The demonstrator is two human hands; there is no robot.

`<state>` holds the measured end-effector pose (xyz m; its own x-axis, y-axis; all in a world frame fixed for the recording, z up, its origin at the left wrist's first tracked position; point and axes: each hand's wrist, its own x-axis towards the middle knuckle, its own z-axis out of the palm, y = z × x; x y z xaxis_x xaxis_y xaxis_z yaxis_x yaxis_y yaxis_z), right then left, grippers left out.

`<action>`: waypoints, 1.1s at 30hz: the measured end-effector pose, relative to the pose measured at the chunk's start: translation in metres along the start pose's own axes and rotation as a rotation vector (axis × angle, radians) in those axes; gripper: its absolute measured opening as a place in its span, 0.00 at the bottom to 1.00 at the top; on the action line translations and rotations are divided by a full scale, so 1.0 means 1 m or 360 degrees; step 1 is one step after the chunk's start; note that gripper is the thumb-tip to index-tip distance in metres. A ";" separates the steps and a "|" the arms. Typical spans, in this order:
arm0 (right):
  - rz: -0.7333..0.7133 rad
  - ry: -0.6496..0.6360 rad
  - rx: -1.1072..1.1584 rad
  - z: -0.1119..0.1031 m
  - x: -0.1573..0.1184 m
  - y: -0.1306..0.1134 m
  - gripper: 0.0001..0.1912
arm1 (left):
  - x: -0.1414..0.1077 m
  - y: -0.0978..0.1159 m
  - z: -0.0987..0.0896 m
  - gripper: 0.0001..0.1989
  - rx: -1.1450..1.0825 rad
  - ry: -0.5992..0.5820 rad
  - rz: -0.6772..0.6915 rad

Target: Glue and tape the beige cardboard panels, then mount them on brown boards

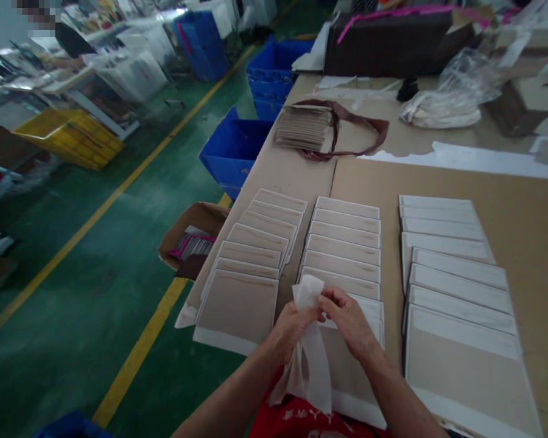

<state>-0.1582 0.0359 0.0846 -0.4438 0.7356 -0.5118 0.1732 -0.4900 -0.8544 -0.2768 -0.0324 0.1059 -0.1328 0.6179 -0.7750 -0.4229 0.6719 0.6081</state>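
Observation:
My left hand (293, 328) is closed around a bunch of thin white strips (311, 365), which hang down over the red apron (292, 420). At the top of that bunch my right hand (347, 316) pinches with thumb and forefinger; the fingertips of both hands meet there. Exactly what the right fingers grip is too small to make out. Under the hands lies the middle row of overlapping flat grey-beige panels with white edges (342, 249). Similar panels (237, 298) overlap in a row to the left, and another row of panels (466, 340) lies to the right.
A stack of brown card pieces (304, 126) and a brown strap loop (369, 128) lie farther up the table (369, 176). Blue bins (237, 146) and a cardboard box (187, 219) stand along its left edge. A person (68, 39) is at the far left.

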 end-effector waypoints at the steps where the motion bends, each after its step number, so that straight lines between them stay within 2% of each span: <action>1: 0.0021 0.0012 0.0046 0.001 0.003 0.002 0.18 | 0.000 -0.002 0.002 0.19 0.0001 0.0004 -0.0020; 3: 0.0073 0.0053 0.0083 -0.002 0.006 0.006 0.19 | 0.002 -0.006 0.005 0.19 -0.0019 0.0000 -0.0057; 8: 0.0078 0.0070 -0.0091 -0.014 0.007 0.009 0.18 | 0.010 -0.011 0.008 0.19 -0.0159 0.0024 -0.0099; 12: 0.0059 0.0162 0.0039 -0.016 0.006 0.008 0.22 | 0.022 -0.010 0.011 0.19 -0.0293 0.0165 0.0041; 15: 0.0049 0.0196 0.0055 -0.014 0.006 0.009 0.20 | 0.029 -0.011 0.015 0.19 -0.0295 0.0294 0.0100; 20: 0.0136 0.0086 0.0112 -0.008 0.009 0.011 0.18 | 0.031 -0.012 0.024 0.28 -0.0177 0.0389 0.0086; 24: 0.0253 0.0051 0.0283 -0.013 0.010 0.018 0.18 | 0.027 -0.015 0.025 0.30 -0.0199 0.0258 0.0074; 27: 0.0250 0.0202 0.0152 -0.022 0.011 0.023 0.18 | 0.026 -0.018 0.020 0.30 -0.0350 0.0143 0.0075; 30: 0.0230 0.0317 0.0067 -0.024 0.011 0.025 0.18 | 0.027 -0.019 0.018 0.30 -0.0481 0.0176 0.0093; 33: 0.0207 0.0319 0.0252 -0.018 0.010 0.025 0.16 | 0.027 -0.018 0.020 0.28 -0.0506 0.0209 0.0098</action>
<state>-0.1424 0.0394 0.0568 -0.2412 0.7318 -0.6374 0.0710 -0.6417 -0.7636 -0.2546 -0.0193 0.0773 -0.2723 0.5818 -0.7664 -0.6657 0.4612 0.5866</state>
